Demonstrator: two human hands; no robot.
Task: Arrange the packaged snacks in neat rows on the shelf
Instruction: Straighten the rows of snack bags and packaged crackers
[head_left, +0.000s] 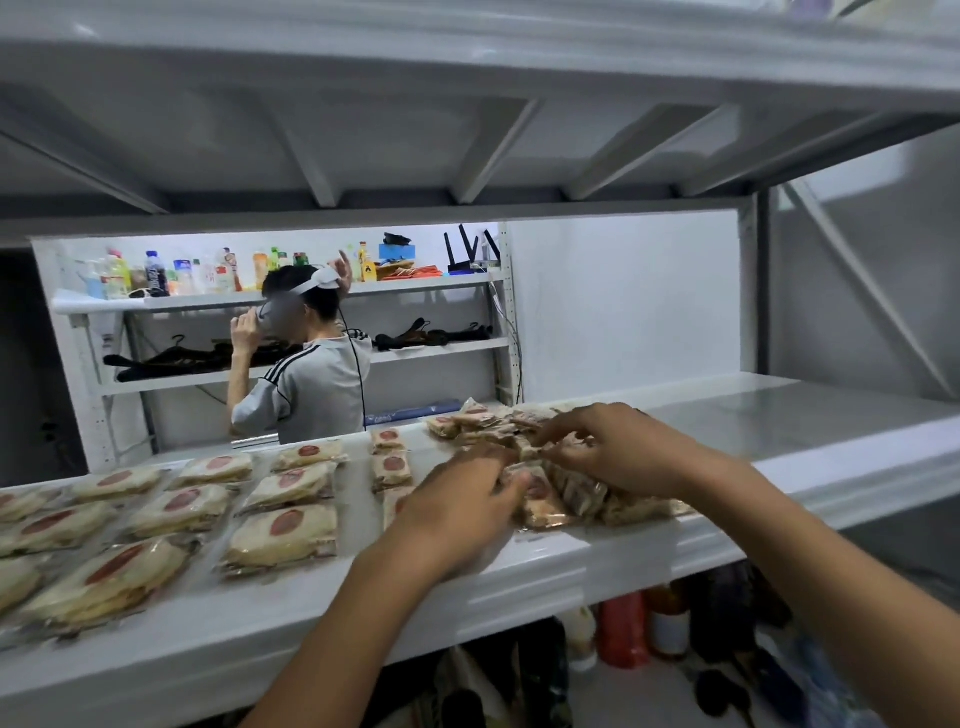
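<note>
Left grip (462, 499) and right grip (608, 447) both pinch snack packets (576, 491) in the loose heap right of centre on the shelf (779, 415), beside neat rows (283, 538) at lower left; light, soft, probably slippery wrappers, best taken by their edges.

The white metal shelf (582, 569) carried flat snack packets (283, 538), each one pale with a red oval mark on top. On its left part they lay in rows, side by side, with small gaps between them. Near the middle a short column (390, 470) of the same packets ran from back to front. Just to the right of it, more packets lay in a loose heap (576, 491), overlapping and tilted.
</note>
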